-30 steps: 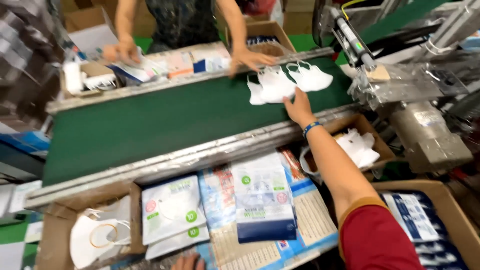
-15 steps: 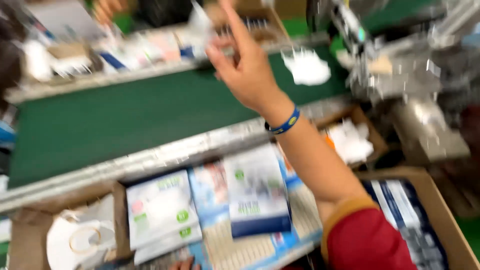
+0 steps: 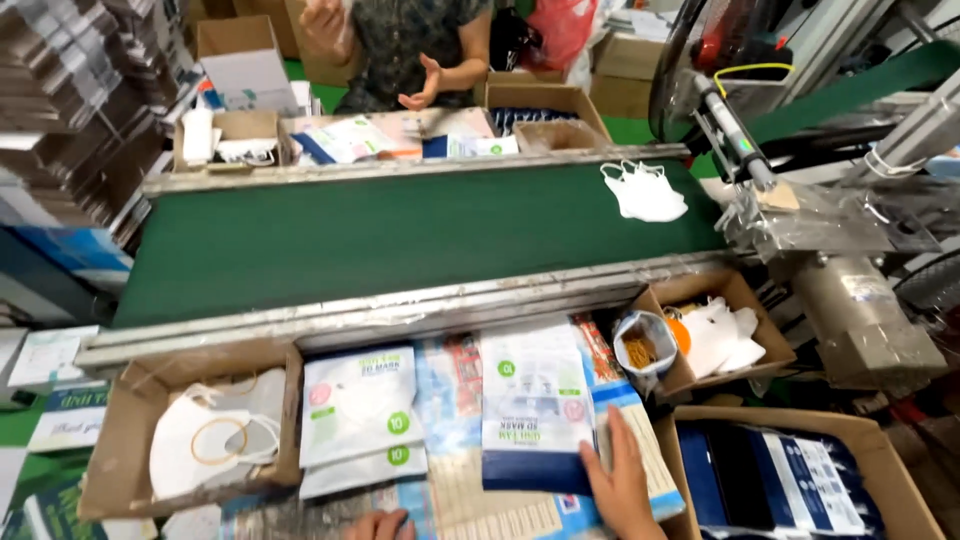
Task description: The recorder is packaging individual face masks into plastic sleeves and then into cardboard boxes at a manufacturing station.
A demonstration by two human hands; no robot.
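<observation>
My right hand [image 3: 620, 482] rests on the lower right edge of a blue and white pouch [image 3: 533, 405], thumb on top, gripping it. This pouch tops a pile of flat pouches on the near shelf. Only the fingertips of my left hand [image 3: 378, 524] show at the bottom edge, on printed sheets below two white pouches [image 3: 358, 412]. A pair of white masks [image 3: 645, 190] lies at the far right of the green conveyor belt [image 3: 400, 240], out of reach of both hands.
A cardboard box [image 3: 120, 470] at left holds rubber-banded white masks. A small box [image 3: 745, 320] at right holds masks and a cup of rubber bands. A box of blue packages [image 3: 780, 480] stands at lower right. Another person [image 3: 420, 50] sits across the belt. A machine [image 3: 850, 300] stands at right.
My right hand has come back from the masks on the belt down to the pouch pile. The masks stay on the belt. The person opposite has lifted both hands off it.
</observation>
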